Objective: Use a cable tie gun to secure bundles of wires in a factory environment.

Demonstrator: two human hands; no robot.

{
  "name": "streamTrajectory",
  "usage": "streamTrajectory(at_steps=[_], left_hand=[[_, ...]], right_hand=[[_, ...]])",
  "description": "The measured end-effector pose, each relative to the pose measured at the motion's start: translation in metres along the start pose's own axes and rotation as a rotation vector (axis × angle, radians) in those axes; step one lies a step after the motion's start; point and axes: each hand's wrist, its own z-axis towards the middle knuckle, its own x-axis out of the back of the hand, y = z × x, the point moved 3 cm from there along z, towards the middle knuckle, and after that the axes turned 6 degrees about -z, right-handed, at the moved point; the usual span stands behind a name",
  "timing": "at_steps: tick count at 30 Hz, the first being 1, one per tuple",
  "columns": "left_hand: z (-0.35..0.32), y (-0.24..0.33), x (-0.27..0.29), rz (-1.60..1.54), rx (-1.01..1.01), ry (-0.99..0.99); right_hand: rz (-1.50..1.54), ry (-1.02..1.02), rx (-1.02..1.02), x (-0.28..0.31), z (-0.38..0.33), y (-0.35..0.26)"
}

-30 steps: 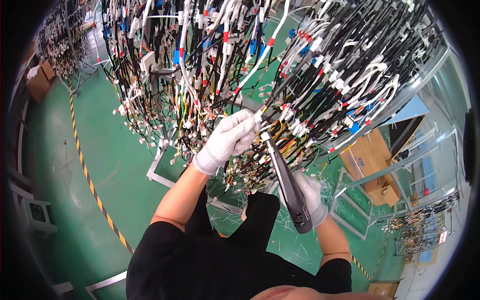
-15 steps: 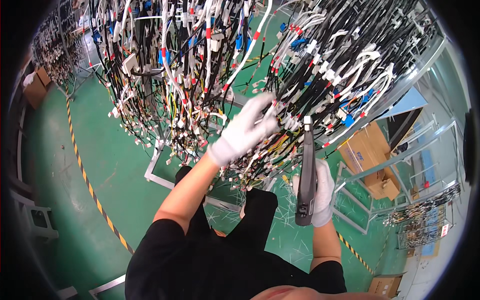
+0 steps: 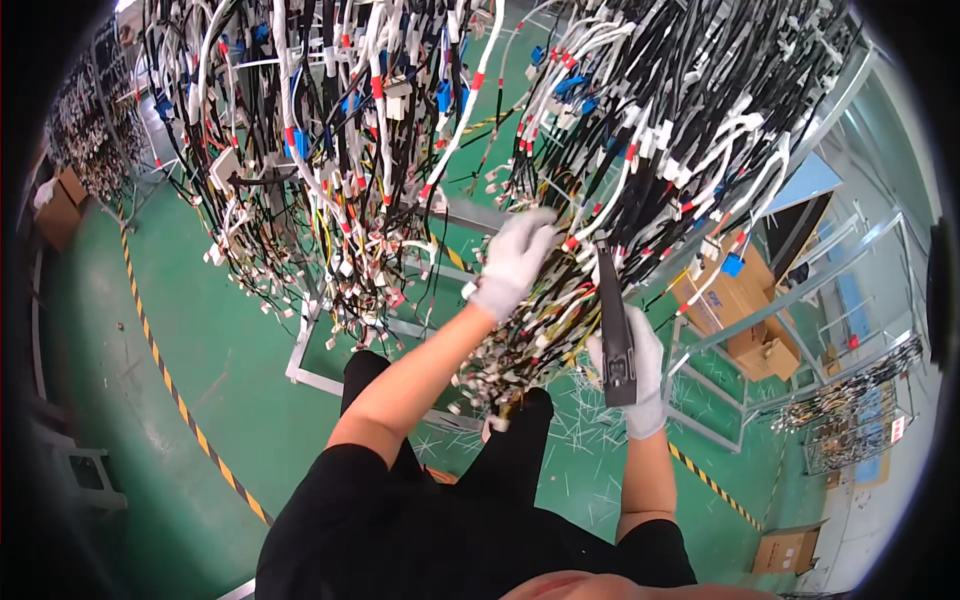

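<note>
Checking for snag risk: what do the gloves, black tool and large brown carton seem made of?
Gloves: apparently knitted fabric, matt white, softly creased.
Black tool: likely hard plastic, smooth with faint sheen.
Large brown carton: probably cardboard, matt, with folded flaps.

A second ago the left hand was pinching a white connector right by the tip of the black tool; now it has shifted to the right, its fingers spread and slightly blurred at the edge of the right wire bundle, a little apart from the tip. The tool, which slanted up toward the left, has swung nearly upright, and the right hand gripping it has risen slightly. The view has turned too (the left wire bundle sits further left), and more of the lower carton on the right shows.
</note>
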Motion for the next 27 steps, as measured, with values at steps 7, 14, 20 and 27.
streamTrajectory(at_steps=[7,14,20,27], left_hand=[[0.026,-0.045,-0.044,0.085,0.315,-0.164],[-0.023,0.02,0.045,0.003,0.043,0.244],[-0.022,0.061,0.092,-0.785,0.491,-0.26],[-0.02,0.07,0.114,-1.021,0.59,-0.471]], right_hand=[[-0.002,0.052,0.003,-0.017,0.004,0.028],[0.027,0.014,-0.006,-0.014,0.01,0.025],[0.216,-0.174,0.139,-0.009,0.006,0.013],[0.331,-0.412,0.197,-0.012,0.018,-0.026]])
